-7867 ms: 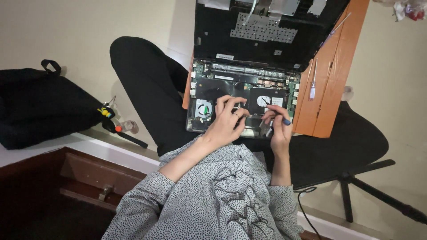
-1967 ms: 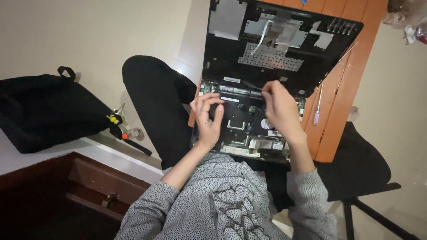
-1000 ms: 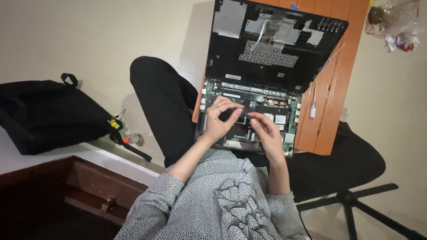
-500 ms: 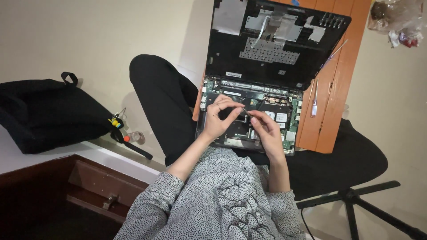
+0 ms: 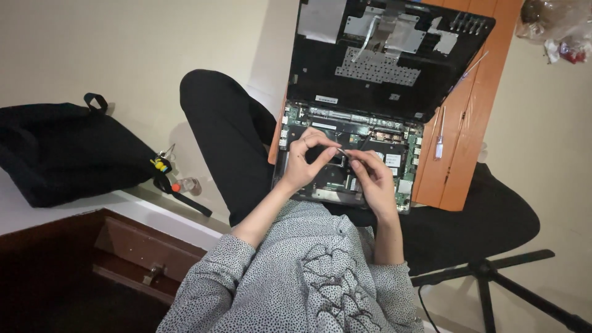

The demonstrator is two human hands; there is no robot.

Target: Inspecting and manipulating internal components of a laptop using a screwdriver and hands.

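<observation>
While an opened laptop (image 5: 351,148) is balanced across the lap, with its black bottom cover (image 5: 385,58) swung up on the far side and an orange board (image 5: 459,142) lying beneath it on the right, the work in hand is judged to be a fine step on the exposed internals rather than any further opening of the case. A black bag (image 5: 68,151) is set on the white desk (image 5: 37,213) at the left, well apart from the work, with a few small tools (image 5: 169,179) just beside it. Over the green circuit board (image 5: 401,179) both hands are brought together: the left hand (image 5: 306,161) is curled, thumb and forefinger pinched at a thin metal tip, and the right hand (image 5: 370,179) is closed around what appears to be a slim tool (image 5: 342,152), its kind being too small to tell. Whether a part is caught at the tip cannot be told. The next move is judged to call for a steady, light pull or placement, with the board kept level on the lap.
</observation>
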